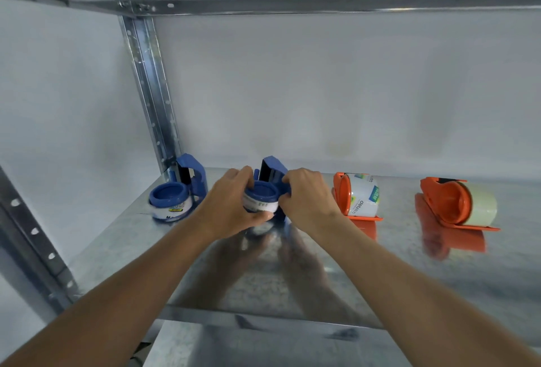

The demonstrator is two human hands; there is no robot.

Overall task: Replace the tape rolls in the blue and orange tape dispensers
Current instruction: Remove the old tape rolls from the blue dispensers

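I have both hands on the second blue dispenser (272,173), standing on the galvanised shelf (380,273). My left hand (231,205) clasps its tape roll (260,204) around the rim; my right hand (304,197) pinches the dispenser frame. The roll looks light and rigid, its film slick, so I'd hold the edges. Two glossy orange dispensers (355,200) lie further right.

Both forearms are bare, no sleeve in view; left hand (231,202) and right hand (307,197) ungloved.
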